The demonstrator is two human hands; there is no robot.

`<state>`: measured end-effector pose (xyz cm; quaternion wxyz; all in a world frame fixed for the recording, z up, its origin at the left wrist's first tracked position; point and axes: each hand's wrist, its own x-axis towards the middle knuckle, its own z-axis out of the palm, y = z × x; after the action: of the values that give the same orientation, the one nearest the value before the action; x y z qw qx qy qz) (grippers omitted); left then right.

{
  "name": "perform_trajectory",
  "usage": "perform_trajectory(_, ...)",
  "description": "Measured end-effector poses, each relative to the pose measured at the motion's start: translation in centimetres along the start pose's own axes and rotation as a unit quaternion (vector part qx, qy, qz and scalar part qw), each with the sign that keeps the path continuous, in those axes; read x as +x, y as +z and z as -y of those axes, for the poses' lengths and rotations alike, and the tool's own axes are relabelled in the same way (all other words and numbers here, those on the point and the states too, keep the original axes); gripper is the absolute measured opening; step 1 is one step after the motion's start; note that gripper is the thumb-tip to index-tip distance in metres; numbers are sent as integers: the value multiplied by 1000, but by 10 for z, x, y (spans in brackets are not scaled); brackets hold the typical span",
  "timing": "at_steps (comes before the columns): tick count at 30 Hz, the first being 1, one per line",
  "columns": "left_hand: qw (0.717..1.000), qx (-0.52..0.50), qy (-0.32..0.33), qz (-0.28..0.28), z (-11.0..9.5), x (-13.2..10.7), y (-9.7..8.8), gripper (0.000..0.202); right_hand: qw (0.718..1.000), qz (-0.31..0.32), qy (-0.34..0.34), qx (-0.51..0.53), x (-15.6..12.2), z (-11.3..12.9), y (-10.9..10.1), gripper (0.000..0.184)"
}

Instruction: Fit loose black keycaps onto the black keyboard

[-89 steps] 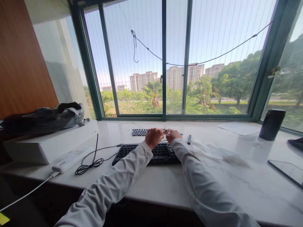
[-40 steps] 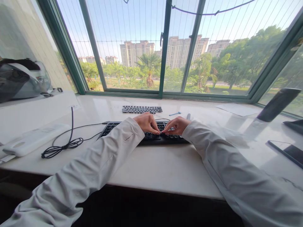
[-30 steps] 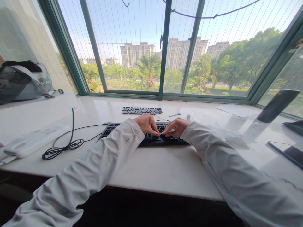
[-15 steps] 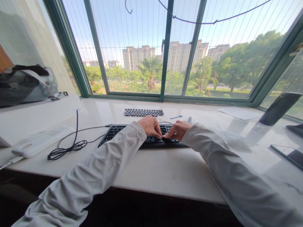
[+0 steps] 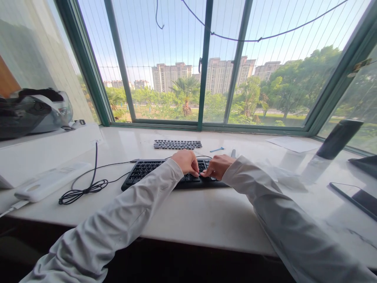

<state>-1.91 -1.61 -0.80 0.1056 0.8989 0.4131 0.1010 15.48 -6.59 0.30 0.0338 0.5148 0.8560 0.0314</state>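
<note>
Head view: hands [image 5: 185, 161] partly hide corded keyboard [image 5: 147, 169]; grip unclear.

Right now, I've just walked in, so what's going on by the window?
A person's left hand and right hand are close together at the near side of a black keyboard. Whether they hold something small is hard to see. Behind the keyboard, what look like keycaps lie in rows, with a small blue item to their right.

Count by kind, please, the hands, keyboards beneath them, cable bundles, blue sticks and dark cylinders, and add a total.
Left hand and right hand: 2
Keyboard beneath them: 1
Cable bundle: 1
Blue stick: 1
Dark cylinder: 1
Total: 6
</note>
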Motion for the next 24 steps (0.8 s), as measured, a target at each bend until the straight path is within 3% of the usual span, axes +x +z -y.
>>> perform_trajectory(10,996,75,-45,-15,-19,-8,-1,15,997,39,-13,-66,-4,7,-11,27)
perform_trajectory(15,996,81,-37,-21,-17,-7,0,15,996,36,-12,-87,-6,12,-15,27)
perform_trajectory(20,999,48,-21,17,-10,-3,-5,17,997,20,-11,-75,-5,9,-12,27)
perform_trajectory(24,994,106,-18,-3,-25,-11,-2,13,998,17,-4,-62,-4,6,-9,23)
